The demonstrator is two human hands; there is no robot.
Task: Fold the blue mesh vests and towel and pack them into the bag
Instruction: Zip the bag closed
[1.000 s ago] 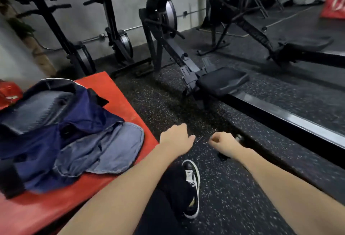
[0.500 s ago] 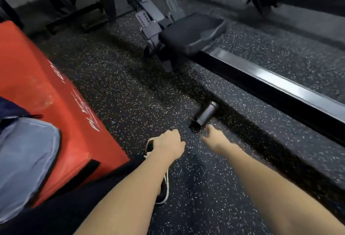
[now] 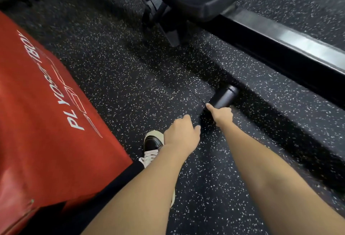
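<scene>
As both arms stretch down, right hand [image 3: 222, 115] touches bottle [image 3: 225, 97].

The floor [image 3: 115, 77] is showing matt speckled rubber; the box [image 3: 43, 122] smooth red vinyl; the rail [image 3: 291, 42] glossy metal.

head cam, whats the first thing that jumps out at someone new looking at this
The big red plyo box with white lettering fills the left side. Mid-frame, both bare arms stretch toward the speckled rubber floor, where the right hand reaches a dark cylindrical bottle lying beside the rowing machine rail; the left hand hovers just beside it.
</scene>
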